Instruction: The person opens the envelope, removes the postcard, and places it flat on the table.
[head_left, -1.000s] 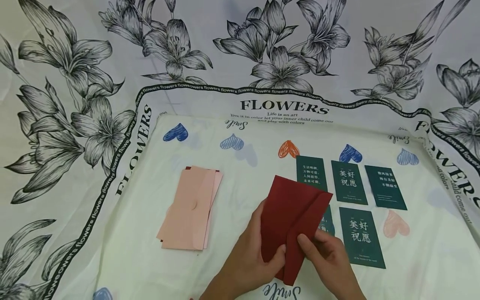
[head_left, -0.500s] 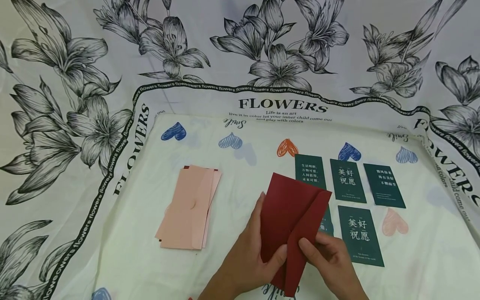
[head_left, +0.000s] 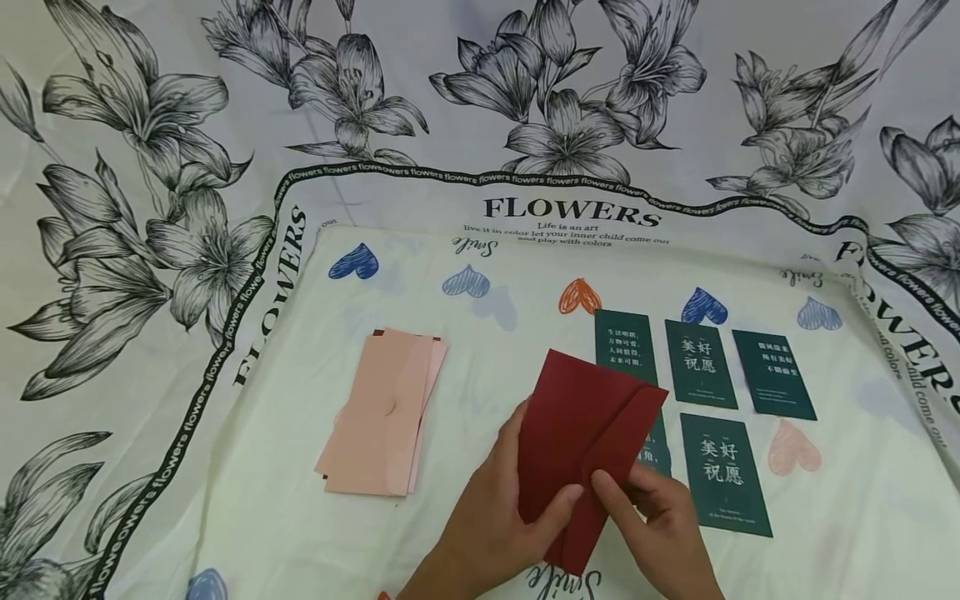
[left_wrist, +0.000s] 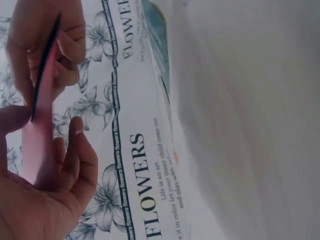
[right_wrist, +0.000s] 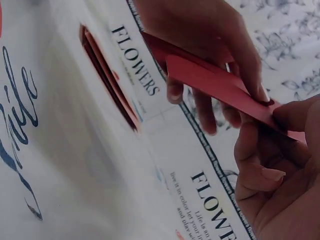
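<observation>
A dark red envelope (head_left: 577,433) is held up in front of the body, its long flap lying along the right side. My left hand (head_left: 498,517) grips its left edge, thumb across the front and fingers behind. On the flap side my right hand (head_left: 660,525) pinches the envelope near the flap's middle, thumb on top. In the left wrist view the envelope (left_wrist: 40,130) shows nearly edge-on between both hands. From the right wrist view, the right thumb and fingers close on the flap edge of the envelope (right_wrist: 215,85).
A stack of pink envelopes (head_left: 382,417) lies left on the patterned tablecloth (head_left: 255,467), dark red corners peeking out beneath. Several green cards with white lettering, such as one card (head_left: 726,475), lie in rows at the right; the envelope partly covers two of them.
The envelope's lower end dipped slightly, then came back up. Its flap now lies flatter against the body. Both hands keep their hold; the left thumb has shifted a little to the right.
</observation>
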